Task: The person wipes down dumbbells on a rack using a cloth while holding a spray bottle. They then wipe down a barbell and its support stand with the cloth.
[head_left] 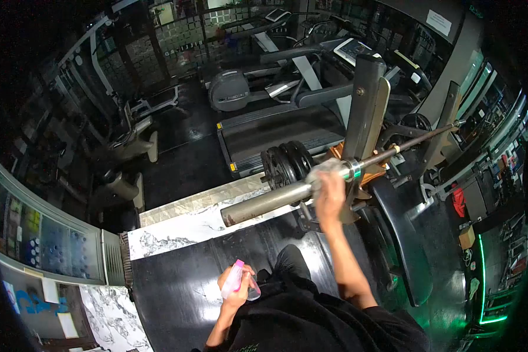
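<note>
My right hand (330, 199) presses a pale, crumpled cloth (325, 168) around the barbell's thick end sleeve (264, 202), close to its shiny collar. The barbell's thinner shaft (413, 141) runs away to the upper right and rests at an upright rack post (364, 111). Low in front of my body, my left hand (239, 293) is wrapped around a spray bottle (233, 278) with a pink top and a clear body. Part of the bottle is hidden by my fingers. Black weight plates (284, 164) hang just behind the sleeve.
A padded black bench (399, 240) stands to the right under the bar. Behind the rack is a treadmill (281, 135) with other machines. A glass-door fridge (44, 229) is at the left. A marble-patterned ledge (176, 232) crosses ahead of the black floor mat (176, 281).
</note>
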A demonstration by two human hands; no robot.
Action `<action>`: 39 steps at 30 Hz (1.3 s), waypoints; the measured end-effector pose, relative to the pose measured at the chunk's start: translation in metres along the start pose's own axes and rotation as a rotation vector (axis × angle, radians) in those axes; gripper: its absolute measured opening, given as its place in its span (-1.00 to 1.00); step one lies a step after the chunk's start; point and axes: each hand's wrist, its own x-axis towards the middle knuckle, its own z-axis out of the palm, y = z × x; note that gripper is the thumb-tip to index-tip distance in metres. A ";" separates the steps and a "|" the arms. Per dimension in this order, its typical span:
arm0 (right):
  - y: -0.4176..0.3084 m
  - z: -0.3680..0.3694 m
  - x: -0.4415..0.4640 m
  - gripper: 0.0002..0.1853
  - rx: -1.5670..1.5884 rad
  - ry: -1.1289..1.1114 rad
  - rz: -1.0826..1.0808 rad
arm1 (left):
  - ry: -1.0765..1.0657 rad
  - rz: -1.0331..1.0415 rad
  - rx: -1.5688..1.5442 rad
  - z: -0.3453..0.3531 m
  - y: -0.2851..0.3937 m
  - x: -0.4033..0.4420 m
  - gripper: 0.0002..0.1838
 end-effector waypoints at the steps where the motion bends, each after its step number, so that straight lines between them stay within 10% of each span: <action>1: -0.034 0.002 -0.003 -0.69 0.165 -0.085 -0.020 | 0.018 -0.006 -0.012 0.000 -0.001 0.000 -0.97; 8: -0.128 0.030 -0.037 -0.53 0.299 -0.374 -0.445 | 0.012 -0.009 -0.009 0.005 -0.006 0.006 -0.95; 15: 0.017 -0.026 0.023 -0.68 -0.206 -0.191 0.082 | 0.024 0.017 0.048 -0.012 -0.009 -0.003 -0.92; 17: 0.033 -0.029 0.029 -0.70 -0.427 -0.129 -0.056 | 0.042 -0.039 0.074 -0.016 -0.010 -0.005 -0.90; 22: -0.042 -0.003 0.015 -0.68 -0.171 -0.299 0.227 | 0.037 -0.091 0.028 -0.017 0.004 -0.002 -0.87; 28: -0.170 0.026 -0.024 -0.57 0.291 -0.510 -0.158 | 0.030 -0.076 0.057 -0.014 0.005 0.011 -0.87; 39: 0.010 -0.029 0.034 -0.75 -0.271 -0.268 0.108 | 0.023 -0.141 0.061 -0.027 0.006 0.010 -0.91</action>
